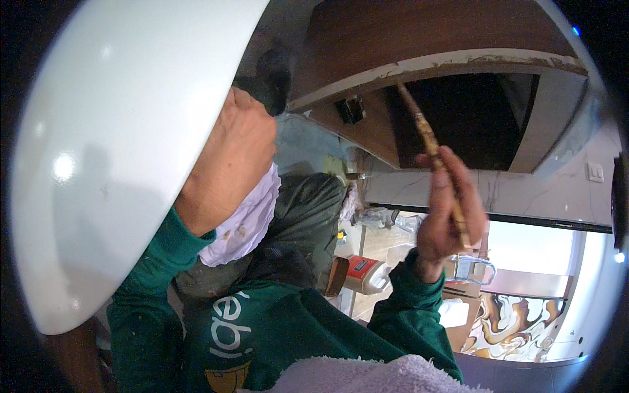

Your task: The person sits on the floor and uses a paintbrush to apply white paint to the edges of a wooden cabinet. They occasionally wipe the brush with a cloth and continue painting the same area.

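My right hand [449,211] grips a slim, stained wooden stick-like tool [428,137], perhaps a brush. Its far tip meets or nearly meets the pale, rough front edge [442,61] of a brown wood-grain cabinet [432,29]. Below that edge gapes a dark rectangular opening [457,118]. On the other side my left hand [238,147] is bent at the wrist, back towards me. A glossy white panel [123,123] covers part of it, and its fingers are hidden. Beneath its wrist lies a stained, crumpled white cloth or paper [245,221], over my dark trousers [304,211].
A jug with a red label [366,275] stands on the floor near my knee. Crumpled clear plastic [378,216] lies past it. Cardboard [462,314] and a swirl-patterned panel [516,324] are farther right. A small black box [350,109] is fixed inside the cabinet.
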